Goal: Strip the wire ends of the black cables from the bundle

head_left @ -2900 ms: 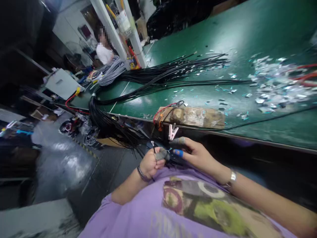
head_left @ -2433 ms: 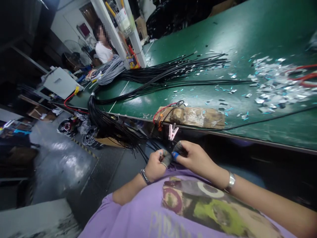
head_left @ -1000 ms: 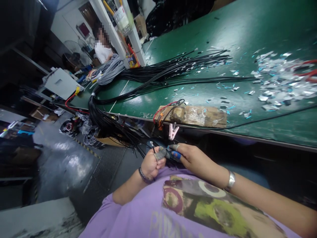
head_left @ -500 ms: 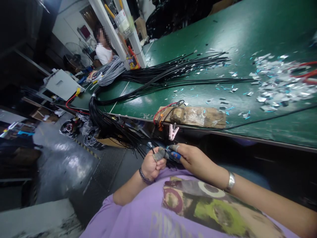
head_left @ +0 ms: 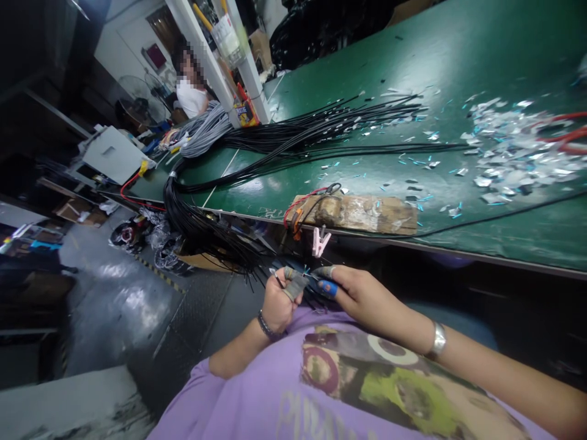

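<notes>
My left hand [head_left: 283,298], with tape round its fingers, is closed on a black cable [head_left: 279,281] just in front of my shirt. Thin bluish wires [head_left: 307,271] stick out between the two hands. Close beside it on the right, my right hand [head_left: 342,287] pinches at the wire ends; blue and grey tape wraps its fingertips. What exactly lies between those fingertips is too small to tell. A bundle of black cables [head_left: 188,226] hangs over the table edge to the left, its lower ends reaching toward my hands.
The green table [head_left: 458,67] carries more black cables [head_left: 293,131], scattered foil scraps [head_left: 509,146] and a wooden block [head_left: 385,215] at its edge. A pink clip [head_left: 320,242] hangs there. A person [head_left: 190,91] sits at the far left, beyond a white post [head_left: 202,49].
My right hand has opened its pinch slightly and shifted a little to the right. The fingers of my left hand have moved up and turned slightly around the cable.
</notes>
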